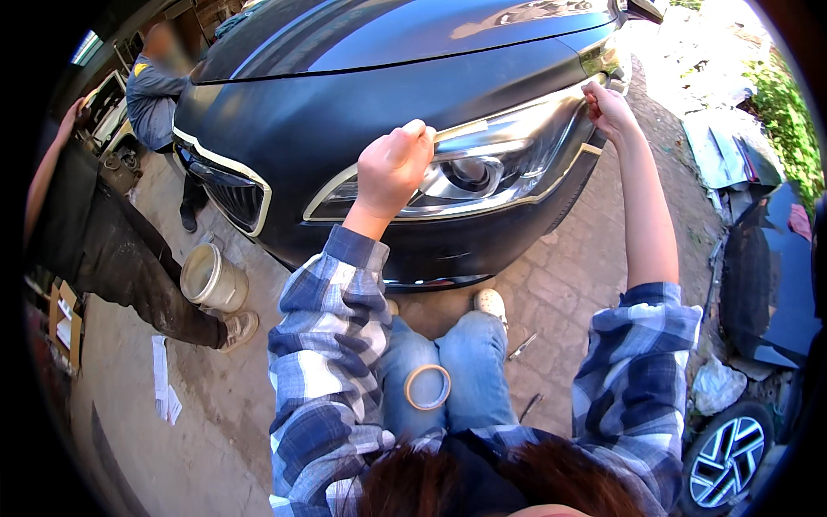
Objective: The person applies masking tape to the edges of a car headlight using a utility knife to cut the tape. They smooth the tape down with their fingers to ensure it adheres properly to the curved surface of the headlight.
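Observation:
My left hand (394, 168) is closed in front of the inner part of a car headlight (508, 168). From beside its fingers a pale strip of masking tape (461, 132) runs right along the headlight's upper edge. My right hand (610, 110) pinches at the far end of that strip, by the headlight's outer upper corner. Cream tape also borders the lamp's lower edge and the grille (226, 185). The dark matte bumper (319, 138) surrounds both. On my lap lies a nearly used-up tape roll (428, 387).
A person in grey (155, 99) crouches beyond the car's left side; another in dark trousers (129, 258) stands nearer. A whitish bucket (215, 277) is on the floor. Small tools (521, 346) lie right of my legs. A wheel (728, 461) and a dark panel (767, 276) are far right.

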A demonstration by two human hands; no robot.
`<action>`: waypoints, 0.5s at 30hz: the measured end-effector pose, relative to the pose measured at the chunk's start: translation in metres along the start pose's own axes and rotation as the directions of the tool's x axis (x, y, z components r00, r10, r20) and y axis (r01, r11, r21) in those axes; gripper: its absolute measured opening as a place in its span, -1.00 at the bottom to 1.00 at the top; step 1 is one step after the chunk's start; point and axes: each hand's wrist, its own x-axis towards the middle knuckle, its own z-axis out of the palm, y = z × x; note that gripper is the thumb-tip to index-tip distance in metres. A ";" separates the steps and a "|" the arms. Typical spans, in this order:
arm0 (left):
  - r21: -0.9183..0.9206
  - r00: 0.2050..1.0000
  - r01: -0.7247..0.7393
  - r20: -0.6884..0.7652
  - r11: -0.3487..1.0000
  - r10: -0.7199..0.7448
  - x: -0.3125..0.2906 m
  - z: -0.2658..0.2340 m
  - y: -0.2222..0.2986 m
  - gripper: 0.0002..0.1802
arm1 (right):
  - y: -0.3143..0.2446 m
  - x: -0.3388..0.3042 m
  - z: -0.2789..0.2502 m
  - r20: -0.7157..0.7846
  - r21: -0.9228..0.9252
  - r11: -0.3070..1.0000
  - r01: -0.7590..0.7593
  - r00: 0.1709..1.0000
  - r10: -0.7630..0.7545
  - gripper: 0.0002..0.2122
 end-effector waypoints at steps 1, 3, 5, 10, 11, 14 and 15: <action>0.036 1.000 -0.010 0.014 0.999 0.010 -0.001 -0.001 0.000 -0.81 | 0.002 -0.001 0.003 -0.020 -0.002 1.000 0.018 1.000 -0.018 -0.82; 0.034 1.000 -0.029 0.008 0.999 0.029 0.006 0.000 0.002 -0.79 | 0.006 0.004 -0.002 0.002 0.012 1.000 0.026 1.000 -0.026 -0.84; -0.058 0.999 0.033 0.015 0.998 -0.033 0.007 0.005 0.003 -0.78 | 0.008 0.017 -0.015 -0.010 0.286 0.955 -0.075 0.997 0.082 -0.88; -0.002 0.998 0.049 0.035 0.999 -0.048 0.015 -0.001 0.008 -0.78 | 0.039 0.018 -0.036 -0.097 0.365 0.928 0.075 0.994 -0.042 -0.89; 0.022 0.999 0.025 0.035 0.999 -0.025 0.014 -0.001 0.009 -0.81 | 0.038 0.016 -0.039 -0.096 0.369 0.927 0.062 0.995 -0.028 -0.89; 0.008 0.998 0.043 0.054 0.999 -0.043 0.021 -0.005 0.019 -0.78 | 0.031 0.017 -0.037 -0.087 0.362 0.931 0.039 0.996 -0.008 -0.89; -0.015 0.997 0.049 0.052 0.999 -0.048 0.026 -0.006 0.026 -0.76 | 0.031 0.017 -0.037 -0.088 0.354 0.935 0.030 0.996 0.001 -0.89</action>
